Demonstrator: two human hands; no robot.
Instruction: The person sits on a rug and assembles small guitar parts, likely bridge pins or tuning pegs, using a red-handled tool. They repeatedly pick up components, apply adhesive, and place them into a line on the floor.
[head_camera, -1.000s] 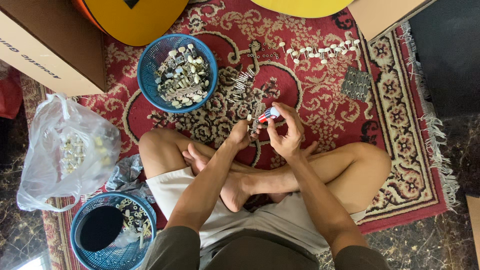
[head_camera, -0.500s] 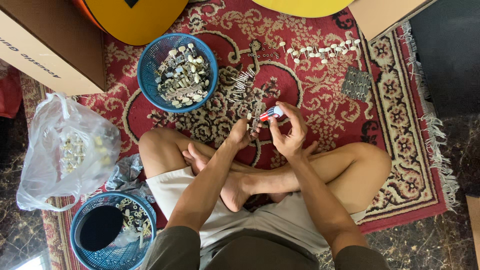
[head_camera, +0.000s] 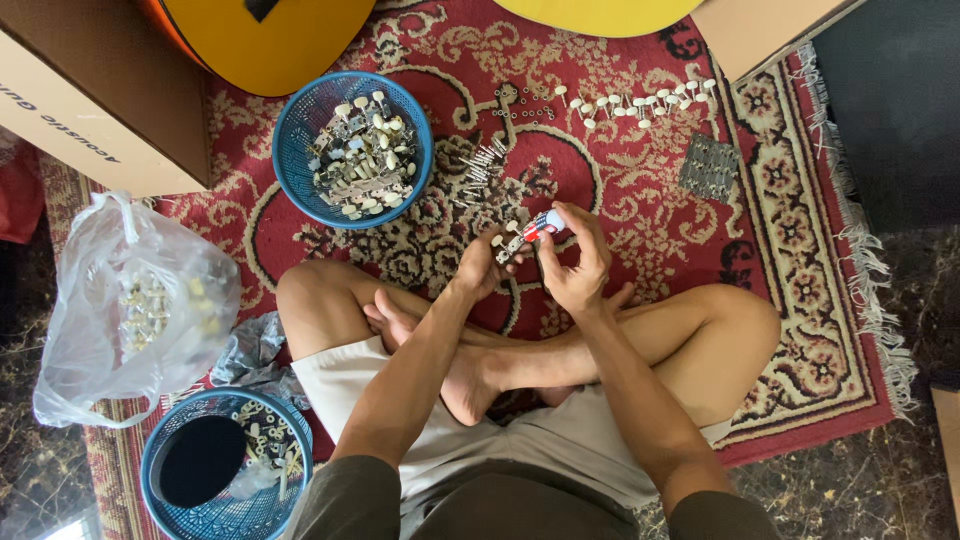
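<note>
Hands meet above our crossed legs on the red rug (head_camera: 640, 210). Our right hand (head_camera: 577, 262) has its fingers closed on a small screwdriver (head_camera: 540, 226) with a red and blue handle, its tip at the tuner part (head_camera: 508, 245) pinched in our left hand (head_camera: 482, 266). A blue basket (head_camera: 300, 130) of tuner pieces sits near, upper left.

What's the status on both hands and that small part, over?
Left hand and right hand both grip the small metal part. Red-blue screwdriver in right. Nothing obstructing.

Woven rug (head_camera: 800, 250) — glossy guitar (head_camera: 250, 40)
</note>
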